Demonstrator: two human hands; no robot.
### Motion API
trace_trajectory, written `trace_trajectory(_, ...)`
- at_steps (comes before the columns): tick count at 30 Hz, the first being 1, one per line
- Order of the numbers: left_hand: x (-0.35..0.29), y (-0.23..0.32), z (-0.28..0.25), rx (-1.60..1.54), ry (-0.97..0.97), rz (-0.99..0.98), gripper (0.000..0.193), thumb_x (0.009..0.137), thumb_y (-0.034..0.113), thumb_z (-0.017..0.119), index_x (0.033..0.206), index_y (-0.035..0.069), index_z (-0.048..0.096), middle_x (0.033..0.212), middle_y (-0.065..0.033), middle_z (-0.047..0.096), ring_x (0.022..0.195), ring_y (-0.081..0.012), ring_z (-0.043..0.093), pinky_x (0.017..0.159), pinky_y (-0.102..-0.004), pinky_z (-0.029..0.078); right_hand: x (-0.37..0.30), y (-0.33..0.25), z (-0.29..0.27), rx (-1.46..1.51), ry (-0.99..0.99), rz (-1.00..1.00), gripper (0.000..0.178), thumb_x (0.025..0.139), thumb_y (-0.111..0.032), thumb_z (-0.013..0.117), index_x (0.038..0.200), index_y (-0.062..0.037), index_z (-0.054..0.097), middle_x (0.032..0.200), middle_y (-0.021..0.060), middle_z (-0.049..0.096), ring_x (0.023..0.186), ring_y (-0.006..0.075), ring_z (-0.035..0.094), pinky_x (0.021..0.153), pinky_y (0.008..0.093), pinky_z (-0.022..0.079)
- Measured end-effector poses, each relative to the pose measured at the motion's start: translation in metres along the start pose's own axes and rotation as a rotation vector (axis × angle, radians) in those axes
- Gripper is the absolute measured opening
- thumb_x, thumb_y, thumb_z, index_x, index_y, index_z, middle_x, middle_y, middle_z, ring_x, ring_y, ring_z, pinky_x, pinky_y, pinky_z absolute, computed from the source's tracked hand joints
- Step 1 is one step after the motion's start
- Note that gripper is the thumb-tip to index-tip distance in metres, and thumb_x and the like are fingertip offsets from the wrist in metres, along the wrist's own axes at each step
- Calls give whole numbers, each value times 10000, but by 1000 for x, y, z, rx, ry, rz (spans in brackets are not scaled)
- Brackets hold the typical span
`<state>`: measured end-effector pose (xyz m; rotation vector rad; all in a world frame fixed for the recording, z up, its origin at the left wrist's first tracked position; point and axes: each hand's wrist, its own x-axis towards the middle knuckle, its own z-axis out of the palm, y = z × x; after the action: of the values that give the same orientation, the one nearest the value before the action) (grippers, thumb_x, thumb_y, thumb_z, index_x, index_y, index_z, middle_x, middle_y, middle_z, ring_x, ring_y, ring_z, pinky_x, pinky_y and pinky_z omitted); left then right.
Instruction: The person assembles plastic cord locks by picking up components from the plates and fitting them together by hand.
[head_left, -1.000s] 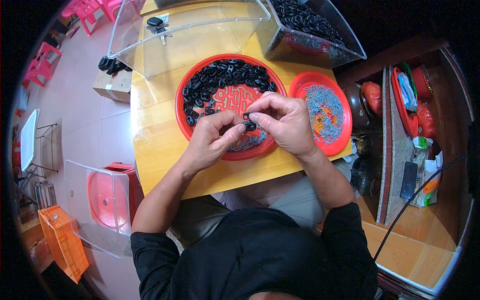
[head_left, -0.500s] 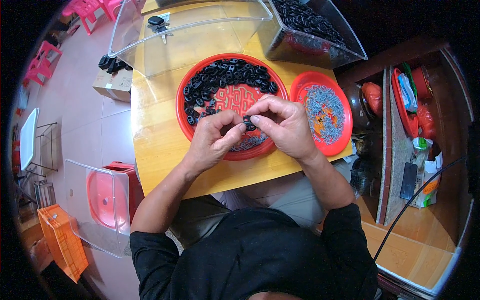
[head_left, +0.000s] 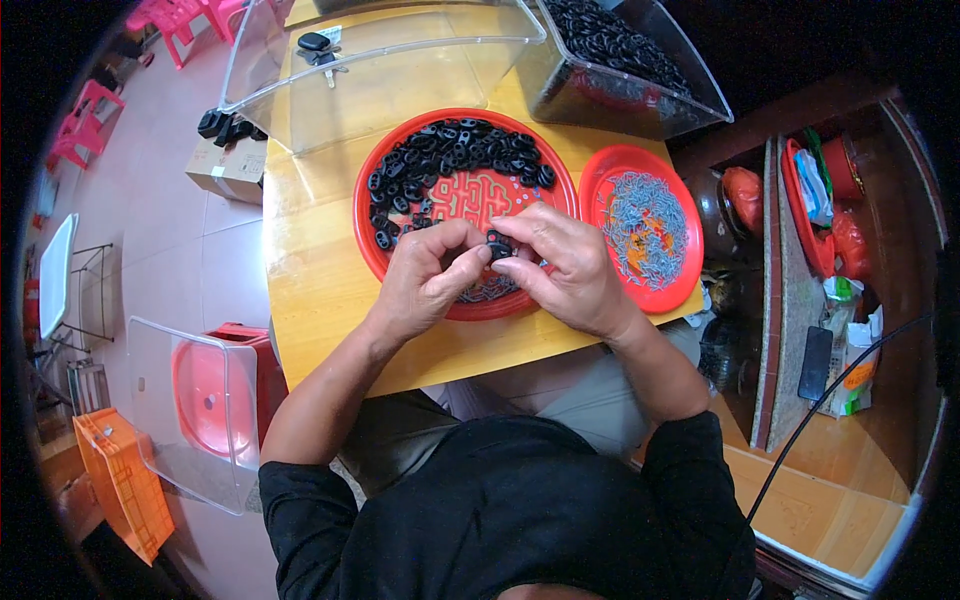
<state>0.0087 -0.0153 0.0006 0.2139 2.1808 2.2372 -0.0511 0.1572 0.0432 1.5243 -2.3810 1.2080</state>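
Over the near part of a red round tray (head_left: 364,235), my left hand (head_left: 425,275) pinches a small black plastic piece (head_left: 499,246) between thumb and forefinger. On its other side, my right hand (head_left: 570,262) is closed around the piece with thumb and forefinger. Whether a smaller part sits between those fingertips is hidden. Many black two-hole plastic pieces (head_left: 420,160) like cord locks lie along the tray's far and left sides. Small grey parts (head_left: 490,290) show under my hands. A smaller red plate (head_left: 598,178) at the right bears many thin grey springs (head_left: 655,215).
A clear bin (head_left: 630,115) of black parts stands at the back right. Keys (head_left: 322,60) lie beside a clear plastic container (head_left: 400,85) at the back left. Left of the wooden table (head_left: 320,300) are a red stool (head_left: 215,400) and an orange crate (head_left: 125,485).
My right thumb and forefinger have shifted slightly lower and spread a little around the black piece. My left hand keeps its pinch in nearly the same place.
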Motion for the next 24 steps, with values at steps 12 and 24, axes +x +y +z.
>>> trace_trajectory(12,0,4,2,-47,-19,7,141,851,120,526,761,12,539,657,25,524,617,-35,455,543,-195,376,-2,2,3,42,68,-9,304,671,34,676,957,17,573,754,97,558,616,171,551,537,265,446)
trace_trajectory(24,-1,3,2,-28,-8,11,151,851,133,533,755,16,542,640,24,519,605,-35,455,530,-196,373,-7,3,8,9,93,-66,283,671,28,666,936,26,568,771,138,575,664,258,579,569,315,464)
